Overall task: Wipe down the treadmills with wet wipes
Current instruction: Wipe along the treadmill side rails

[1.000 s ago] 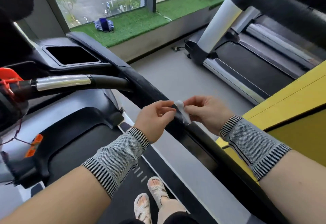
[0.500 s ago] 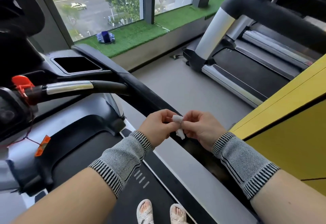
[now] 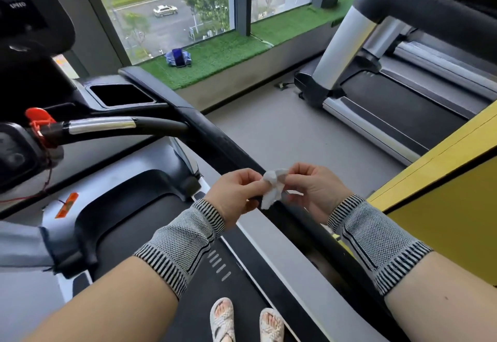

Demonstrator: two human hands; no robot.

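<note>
both hands (image 3: 236, 193) (image 3: 312, 191) pinching crumpled wet wipe (image 3: 273, 188), long axis hanging downward

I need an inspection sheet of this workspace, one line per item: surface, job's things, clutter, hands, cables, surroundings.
Surface: black treadmill belt under the person's sandalled feet; black side handrail runs diagonally beneath the hands.
Job's things: small white wet wipe, crumpled, held above the handrail.
Clutter: blue object on the green turf ledge.
Hands: left hand and right hand both pinch the wipe in a fingertip grip; knit wristbands on both.
Cables: thin red cord hangs from the red safety clip.
Surroundings: second treadmill at right, yellow panel, windows over a street.
</note>
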